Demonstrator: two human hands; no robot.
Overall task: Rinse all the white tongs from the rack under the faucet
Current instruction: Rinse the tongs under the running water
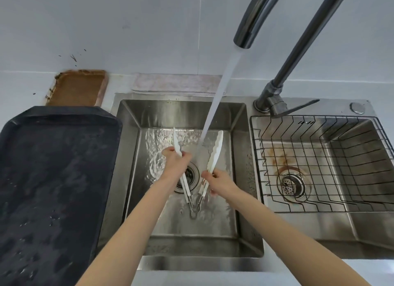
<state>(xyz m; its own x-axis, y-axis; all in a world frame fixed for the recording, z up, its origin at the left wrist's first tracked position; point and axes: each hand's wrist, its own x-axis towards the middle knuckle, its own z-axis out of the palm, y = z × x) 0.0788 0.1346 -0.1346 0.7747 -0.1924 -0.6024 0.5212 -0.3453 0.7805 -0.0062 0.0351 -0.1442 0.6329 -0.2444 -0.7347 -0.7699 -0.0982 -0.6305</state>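
Observation:
One pair of white tongs (215, 152) is spread open in a V over the left sink basin (132, 149), its metal hinge low near the drain. My left hand (175, 161) grips the left arm of the tongs. My right hand (220, 182) grips the right arm below its scalloped tip. Water streams from the faucet spout (245, 36) and falls between the two arms, just left of the right tip. The wire rack (319, 164) sits in the right basin with no tongs visible in it.
A dark baking tray (53, 179) lies on the counter to the left, with a brown tray (78, 87) behind it. A folded cloth (177, 82) lies behind the sink. The faucet handle (298, 108) points right.

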